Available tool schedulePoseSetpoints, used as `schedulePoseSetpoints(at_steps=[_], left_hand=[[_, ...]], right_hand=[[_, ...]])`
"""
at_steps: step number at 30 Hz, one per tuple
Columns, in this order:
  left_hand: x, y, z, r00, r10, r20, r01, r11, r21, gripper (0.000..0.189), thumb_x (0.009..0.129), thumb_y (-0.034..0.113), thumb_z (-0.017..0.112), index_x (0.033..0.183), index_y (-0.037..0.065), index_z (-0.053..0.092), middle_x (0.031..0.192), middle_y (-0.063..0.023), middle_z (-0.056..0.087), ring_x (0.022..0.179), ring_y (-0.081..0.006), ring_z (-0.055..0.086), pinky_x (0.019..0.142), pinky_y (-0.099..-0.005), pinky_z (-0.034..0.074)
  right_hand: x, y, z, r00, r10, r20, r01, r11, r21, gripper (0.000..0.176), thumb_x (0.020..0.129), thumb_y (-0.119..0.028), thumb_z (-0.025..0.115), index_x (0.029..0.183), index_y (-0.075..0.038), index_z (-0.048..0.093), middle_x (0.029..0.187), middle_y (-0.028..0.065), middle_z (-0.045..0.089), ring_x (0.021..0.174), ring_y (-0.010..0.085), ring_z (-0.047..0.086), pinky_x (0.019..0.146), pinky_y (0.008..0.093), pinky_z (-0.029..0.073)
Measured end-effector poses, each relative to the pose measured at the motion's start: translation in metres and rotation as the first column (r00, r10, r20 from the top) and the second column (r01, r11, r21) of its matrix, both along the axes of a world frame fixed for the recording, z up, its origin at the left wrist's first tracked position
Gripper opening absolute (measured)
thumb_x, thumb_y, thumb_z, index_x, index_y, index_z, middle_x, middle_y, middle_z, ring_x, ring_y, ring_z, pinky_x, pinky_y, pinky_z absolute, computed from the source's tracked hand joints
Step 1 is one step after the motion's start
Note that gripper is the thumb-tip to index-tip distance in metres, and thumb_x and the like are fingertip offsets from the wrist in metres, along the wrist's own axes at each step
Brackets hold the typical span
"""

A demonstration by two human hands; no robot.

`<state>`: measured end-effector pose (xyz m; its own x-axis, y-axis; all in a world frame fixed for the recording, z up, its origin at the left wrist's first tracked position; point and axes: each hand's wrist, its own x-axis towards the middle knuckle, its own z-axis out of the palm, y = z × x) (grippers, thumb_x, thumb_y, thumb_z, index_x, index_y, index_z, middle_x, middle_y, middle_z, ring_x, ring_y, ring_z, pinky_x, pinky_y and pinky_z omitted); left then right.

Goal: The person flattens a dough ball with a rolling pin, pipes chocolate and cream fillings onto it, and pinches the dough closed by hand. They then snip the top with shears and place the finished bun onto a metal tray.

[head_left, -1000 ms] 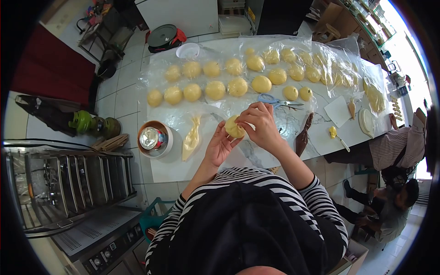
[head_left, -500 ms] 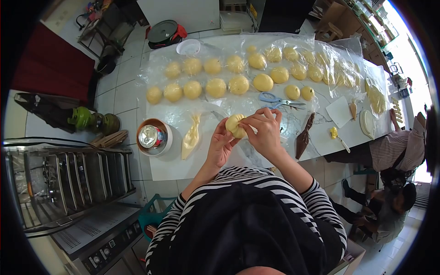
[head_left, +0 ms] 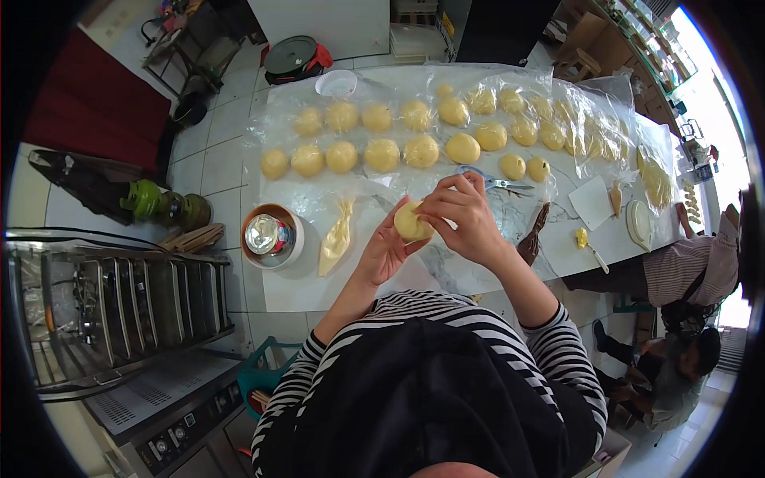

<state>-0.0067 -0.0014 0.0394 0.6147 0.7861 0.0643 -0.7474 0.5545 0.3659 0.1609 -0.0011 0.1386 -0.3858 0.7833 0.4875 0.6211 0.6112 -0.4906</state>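
Note:
A pale yellow dough ball (head_left: 411, 222) rests in my left hand (head_left: 386, 249), whose fingers cup it from the left and below. The fingertips of my right hand (head_left: 464, 215) pinch the dough at its upper right side. Just beyond my right hand lie scissors (head_left: 498, 184) with blue handles, partly hidden by that hand. Left of my hands is a piping bag (head_left: 335, 243) with pale yellow filling. To the right, a piping bag of dark brown filling (head_left: 533, 235) lies on the table, partly behind my right wrist.
Rows of dough balls (head_left: 382, 154) under clear plastic sheeting line the table (head_left: 296, 296). A bowl (head_left: 288, 255) holding a tin (head_left: 266, 234) stands at the left. A spatula (head_left: 591, 249), a white card (head_left: 590, 202) and a white lid (head_left: 637, 223) lie right. Two people are at the right.
My right hand has shifted a little and now covers more of the scissors' handles. The dough ball looks turned, its pleats less visible. The whole view has moved slightly.

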Motion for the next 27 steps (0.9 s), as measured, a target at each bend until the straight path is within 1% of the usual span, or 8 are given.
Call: schedulePoseSetpoints(at_steps=[3, 8, 12, 14, 17, 22, 25, 27], left_hand=[[0.002, -0.001, -0.009, 0.995, 0.097, -0.031, -0.098, 0.994, -0.040, 0.058, 0.083, 0.017, 0.057, 0.132, 0.011, 0.027, 0.127, -0.0077, 0.041, 0.111, -0.0205, 0.048, 0.093, -0.0355, 0.043], [0.004, -0.009, -0.008, 0.992, 0.097, -0.078, -0.098, 0.995, -0.005, 0.056, 0.082, 0.013, 0.058, 0.131, 0.011, 0.030, 0.125, -0.0076, 0.043, 0.109, -0.0206, 0.050, 0.092, -0.0353, 0.044], [0.004, -0.012, -0.014, 0.993, 0.108, -0.056, -0.110, 0.994, -0.025, 0.055, 0.080, 0.008, 0.059, 0.129, 0.011, 0.034, 0.127, -0.0086, 0.041, 0.112, -0.0211, 0.047, 0.093, -0.0350, 0.043], [0.004, -0.012, -0.015, 0.987, 0.151, -0.059, -0.150, 0.988, 0.024, 0.056, 0.078, 0.005, 0.060, 0.128, 0.011, 0.035, 0.128, -0.0093, 0.040, 0.113, -0.0214, 0.045, 0.094, -0.0351, 0.042], [0.004, -0.013, -0.012, 0.977, 0.199, -0.077, -0.190, 0.976, 0.108, 0.059, 0.074, 0.000, 0.063, 0.127, 0.011, 0.037, 0.132, -0.0104, 0.036, 0.116, -0.0218, 0.042, 0.096, -0.0354, 0.040], [0.006, -0.014, -0.012, 0.967, 0.206, -0.151, -0.177, 0.967, 0.186, 0.066, 0.073, -0.002, 0.064, 0.129, 0.015, 0.034, 0.136, -0.0120, 0.028, 0.119, -0.0236, 0.040, 0.097, -0.0361, 0.039], [0.009, -0.014, 0.003, 0.960, 0.246, -0.134, -0.206, 0.944, 0.256, 0.064, 0.077, 0.007, 0.062, 0.131, 0.016, 0.028, 0.137, -0.0119, 0.026, 0.120, -0.0231, 0.038, 0.097, -0.0374, 0.038], [0.009, -0.011, 0.014, 0.981, -0.027, 0.191, 0.016, 0.998, 0.054, 0.060, 0.083, 0.018, 0.056, 0.133, 0.015, 0.024, 0.136, -0.0118, 0.028, 0.118, -0.0233, 0.040, 0.097, -0.0388, 0.038]], right_hand=[[-0.005, -0.004, 0.000, 0.997, -0.069, 0.030, 0.069, 0.998, -0.009, 0.013, 0.070, -0.017, 0.064, 0.081, -0.011, 0.066, 0.080, -0.0029, 0.061, 0.086, 0.0168, 0.049, 0.087, 0.0421, 0.025], [-0.004, -0.007, -0.011, 0.983, -0.124, 0.133, 0.120, 0.992, 0.041, 0.009, 0.068, -0.015, 0.067, 0.075, -0.012, 0.066, 0.079, -0.0027, 0.061, 0.086, 0.0164, 0.049, 0.086, 0.0409, 0.026], [-0.005, -0.009, -0.007, 0.980, -0.163, 0.112, 0.163, 0.987, 0.014, 0.011, 0.066, -0.017, 0.069, 0.076, -0.012, 0.066, 0.077, -0.0026, 0.062, 0.085, 0.0168, 0.049, 0.086, 0.0402, 0.026], [-0.010, -0.014, 0.003, 0.941, -0.337, 0.017, 0.337, 0.942, -0.009, 0.012, 0.065, -0.016, 0.069, 0.076, -0.011, 0.066, 0.073, -0.0022, 0.062, 0.083, 0.0169, 0.050, 0.085, 0.0390, 0.027], [-0.007, -0.021, -0.002, 0.966, -0.242, 0.086, 0.252, 0.957, -0.142, 0.013, 0.065, -0.014, 0.068, 0.077, -0.009, 0.065, 0.072, -0.0008, 0.062, 0.080, 0.0173, 0.051, 0.084, 0.0377, 0.028], [-0.001, -0.019, -0.011, 0.979, -0.193, 0.059, 0.200, 0.966, -0.161, 0.013, 0.065, -0.013, 0.068, 0.077, -0.008, 0.065, 0.071, 0.0004, 0.061, 0.077, 0.0171, 0.050, 0.082, 0.0366, 0.029], [0.000, -0.018, -0.005, 0.988, -0.154, 0.011, 0.155, 0.979, -0.135, 0.013, 0.065, -0.011, 0.068, 0.078, -0.008, 0.064, 0.072, 0.0006, 0.061, 0.078, 0.0173, 0.050, 0.082, 0.0362, 0.029], [0.001, -0.017, 0.000, 0.992, -0.127, -0.006, 0.126, 0.985, -0.121, 0.013, 0.066, -0.011, 0.067, 0.078, -0.008, 0.064, 0.073, 0.0007, 0.061, 0.079, 0.0174, 0.050, 0.082, 0.0362, 0.029]])
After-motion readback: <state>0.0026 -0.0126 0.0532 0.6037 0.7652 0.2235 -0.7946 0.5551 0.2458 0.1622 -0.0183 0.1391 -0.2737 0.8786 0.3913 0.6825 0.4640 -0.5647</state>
